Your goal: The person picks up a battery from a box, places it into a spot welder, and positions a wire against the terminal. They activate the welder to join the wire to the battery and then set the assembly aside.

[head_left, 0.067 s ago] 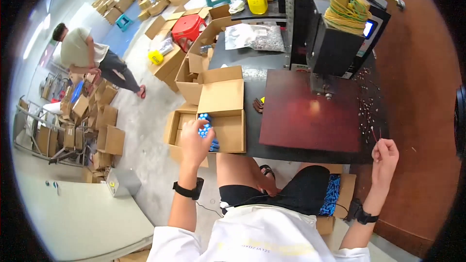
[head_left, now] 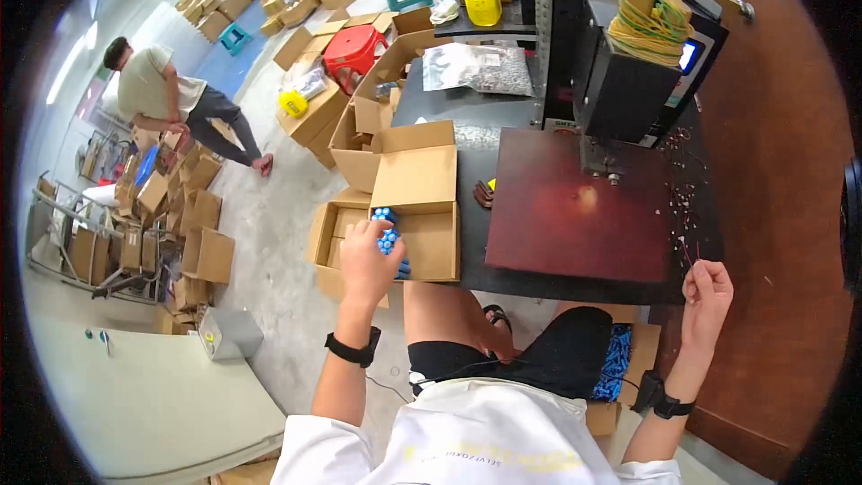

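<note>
Blue cylinders are sitting in the left part of the small open cardboard box, at the near left of the bench; some are showing their ends upward. Left hand is curving over them, thumb standing apart from the fingers; cannot tell whether it is gripping one or only touching. Right hand is pinching a thin red strand between thumb and fingertips by the near right corner, close to scattered small bits. Dark red plate is lying between the hands, which are well apart.

Doing this well is probably calling for eyes on one side at a time. Left side: gripping lightly, lifting straight, not knocking neighbouring cylinders over. Right side: pinching just firmly enough, not kinking the strand, and keeping it off the loose bits so nothing is snagging.
</note>
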`<state>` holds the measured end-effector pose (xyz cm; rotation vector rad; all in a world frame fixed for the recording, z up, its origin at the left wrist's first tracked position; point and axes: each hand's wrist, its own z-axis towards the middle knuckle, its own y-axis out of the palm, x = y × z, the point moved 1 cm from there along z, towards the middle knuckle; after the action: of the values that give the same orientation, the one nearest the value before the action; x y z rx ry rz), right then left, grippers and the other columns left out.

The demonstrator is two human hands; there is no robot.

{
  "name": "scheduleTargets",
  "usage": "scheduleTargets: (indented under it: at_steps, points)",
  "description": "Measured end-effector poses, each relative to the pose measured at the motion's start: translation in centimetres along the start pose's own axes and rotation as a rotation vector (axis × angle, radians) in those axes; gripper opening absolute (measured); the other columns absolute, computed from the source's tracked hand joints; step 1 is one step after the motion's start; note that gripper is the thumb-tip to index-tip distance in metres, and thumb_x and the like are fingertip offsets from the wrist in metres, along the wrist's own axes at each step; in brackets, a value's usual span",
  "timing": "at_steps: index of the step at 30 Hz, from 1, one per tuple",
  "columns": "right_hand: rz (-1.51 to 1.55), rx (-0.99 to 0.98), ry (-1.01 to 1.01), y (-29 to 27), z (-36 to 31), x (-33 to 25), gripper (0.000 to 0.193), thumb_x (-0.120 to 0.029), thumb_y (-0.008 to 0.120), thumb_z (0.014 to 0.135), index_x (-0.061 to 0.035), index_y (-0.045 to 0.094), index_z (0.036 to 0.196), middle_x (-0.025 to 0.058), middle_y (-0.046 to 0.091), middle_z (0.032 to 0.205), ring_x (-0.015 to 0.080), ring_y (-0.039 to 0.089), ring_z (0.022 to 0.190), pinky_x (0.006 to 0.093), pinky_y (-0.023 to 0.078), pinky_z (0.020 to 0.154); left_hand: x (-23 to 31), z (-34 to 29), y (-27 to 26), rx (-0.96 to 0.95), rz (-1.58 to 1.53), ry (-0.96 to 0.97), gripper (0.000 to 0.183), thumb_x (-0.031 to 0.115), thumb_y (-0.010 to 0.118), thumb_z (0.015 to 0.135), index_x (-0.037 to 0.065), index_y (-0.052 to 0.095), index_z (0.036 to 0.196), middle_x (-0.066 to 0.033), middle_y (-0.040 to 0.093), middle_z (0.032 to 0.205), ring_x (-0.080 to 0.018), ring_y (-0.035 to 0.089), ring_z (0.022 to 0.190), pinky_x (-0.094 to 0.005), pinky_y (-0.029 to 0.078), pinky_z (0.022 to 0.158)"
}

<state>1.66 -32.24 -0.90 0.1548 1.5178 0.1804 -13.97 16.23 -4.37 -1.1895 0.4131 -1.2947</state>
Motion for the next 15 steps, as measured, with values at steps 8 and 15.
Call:
scheduleTargets:
  at_steps: [8,15]
  points:
    - [-0.029,0.053,0.01,5.4,-1.1,1.0,0.002,-0.001,0.068,0.093,-0.0003,0.067,0.093,0.0053,0.066,0.079,0.0044,0.051,0.06,0.0187,0.035,0.054,-0.6,-0.1,1.7,-0.044,0.172,-0.077,0.027,0.015,0.079,0.076,0.007,0.066,0.098,-0.0122,0.064,0.093,-0.0323,0.06,0.093,-0.0445,0.05,0.08]
    - [0.108,0.043,0.028,7.6,-0.1,1.1,0.004,0.001,0.07,0.091,0.0017,0.066,0.092,0.0079,0.066,0.078,0.0065,0.053,0.061,0.0201,0.037,0.054,-0.3,0.1,1.7,-0.092,0.202,-0.065,0.026,0.013,0.078,0.078,0.006,0.064,0.098,-0.0143,0.064,0.095,-0.0343,0.06,0.095,-0.0443,0.05,0.083]
